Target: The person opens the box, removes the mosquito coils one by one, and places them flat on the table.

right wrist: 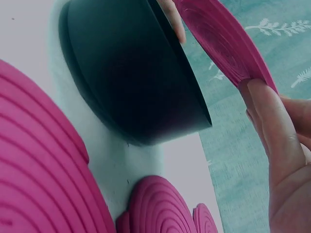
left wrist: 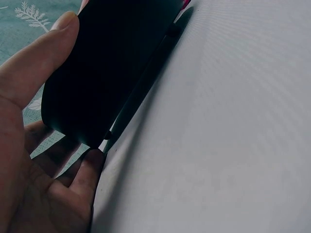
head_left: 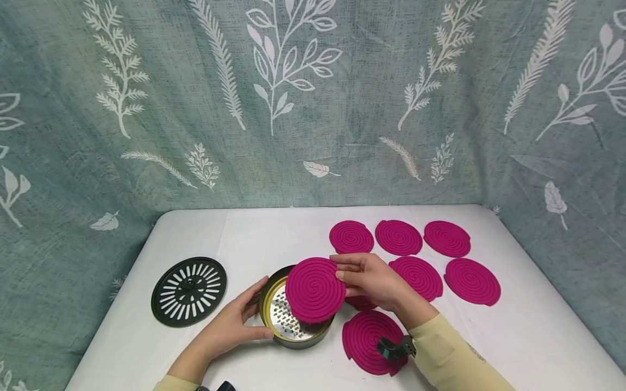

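Note:
My left hand point(head_left: 239, 320) grips the side of a round dark tin point(head_left: 293, 343), thumb at the near side and fingers at the far side. Inside the tin show a gold-coloured rim and a shiny metal plate with many holes. My right hand point(head_left: 376, 279) pinches the edge of a pink spiral mosquito coil point(head_left: 315, 290), which hangs tilted over the tin and hides part of its opening. In the right wrist view, the held coil point(right wrist: 228, 43) is above the tin's rim, apart from the tin wall point(right wrist: 131, 73). The left wrist view shows the tin's dark side point(left wrist: 112, 63) between thumb and fingers.
A black slotted lid point(head_left: 189, 284) lies left of the tin. Several more pink coils point(head_left: 398, 237) lie flat to the right, one coil point(head_left: 374, 342) close under my right wrist. The white table point(head_left: 518, 347) ends at a patterned green curtain point(head_left: 362, 163).

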{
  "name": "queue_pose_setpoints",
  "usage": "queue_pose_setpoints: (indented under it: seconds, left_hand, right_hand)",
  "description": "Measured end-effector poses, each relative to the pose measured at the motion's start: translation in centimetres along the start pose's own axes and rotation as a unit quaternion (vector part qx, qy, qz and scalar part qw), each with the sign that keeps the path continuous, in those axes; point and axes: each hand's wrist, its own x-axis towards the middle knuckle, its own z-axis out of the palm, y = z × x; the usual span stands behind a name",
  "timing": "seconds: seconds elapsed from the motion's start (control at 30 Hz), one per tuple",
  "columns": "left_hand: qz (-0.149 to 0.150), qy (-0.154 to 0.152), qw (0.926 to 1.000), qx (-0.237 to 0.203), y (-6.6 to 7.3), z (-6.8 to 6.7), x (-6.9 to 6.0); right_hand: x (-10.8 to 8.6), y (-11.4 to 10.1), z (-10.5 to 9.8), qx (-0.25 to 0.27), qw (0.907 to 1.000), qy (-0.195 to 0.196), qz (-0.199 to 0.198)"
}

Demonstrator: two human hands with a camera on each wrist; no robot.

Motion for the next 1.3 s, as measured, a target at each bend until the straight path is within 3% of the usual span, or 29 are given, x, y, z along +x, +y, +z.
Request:
queue_pose_setpoints:
  seconds: [0.2, 1.3]
  left_hand:
    - [0.002, 0.003, 1.0000, 0.000, 0.0, 0.0, 0.0]
    - [0.009, 0.001, 0.9998, -0.015, 0.1, 0.0, 0.0]
  right_hand:
    - [-1.2, 0.1, -1.2, 0.027, 0.9995, 0.016, -0.002]
    - [-6.8, 1.9, -6.8, 0.039, 0.9944, 0.095, -0.024]
